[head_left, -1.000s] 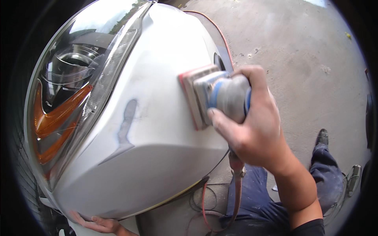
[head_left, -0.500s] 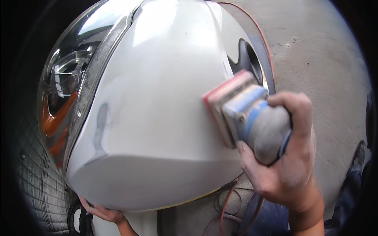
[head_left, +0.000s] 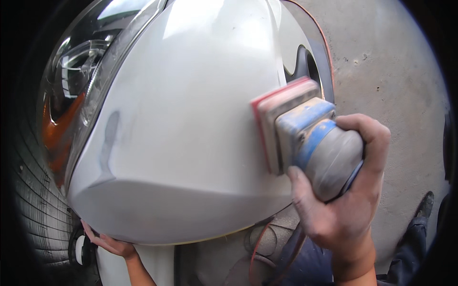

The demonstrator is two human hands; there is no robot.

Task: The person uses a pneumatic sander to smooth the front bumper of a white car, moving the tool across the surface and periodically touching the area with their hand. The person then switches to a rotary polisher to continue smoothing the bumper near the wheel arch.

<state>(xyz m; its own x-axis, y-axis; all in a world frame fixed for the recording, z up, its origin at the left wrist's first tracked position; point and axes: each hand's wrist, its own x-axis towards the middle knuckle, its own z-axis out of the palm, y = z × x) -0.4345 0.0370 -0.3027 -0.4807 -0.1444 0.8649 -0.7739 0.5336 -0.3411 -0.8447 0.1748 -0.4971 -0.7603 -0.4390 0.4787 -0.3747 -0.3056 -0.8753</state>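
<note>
My right hand point(head_left: 348, 205) is wrapped round the grey, rounded body of a power sander point(head_left: 331, 157) with blue bands and a square pad edged in red. The pad is tilted against the right side of a white car bumper point(head_left: 191, 114). Whether its whole face touches the bumper is hidden. A bluish-grey patch point(head_left: 110, 138) marks the bumper's left part. At the bumper's lower left edge, my left hand point(head_left: 112, 244) lies with fingers stretched out along the rim, holding nothing that shows.
The headlight point(head_left: 71, 81) with an orange section borders the bumper on the left. A dark recess point(head_left: 305, 64) sits beyond the sander. An orange-red hose point(head_left: 320, 35) runs over the concrete floor point(head_left: 381, 90). A shoe point(head_left: 423, 205) and dark trouser leg show at right.
The view has shifted slightly, with the bumper's left part and headlight now farther left. The sander stays on the bumper's right side, a little farther right in view. My left hand remains at the rim.
</note>
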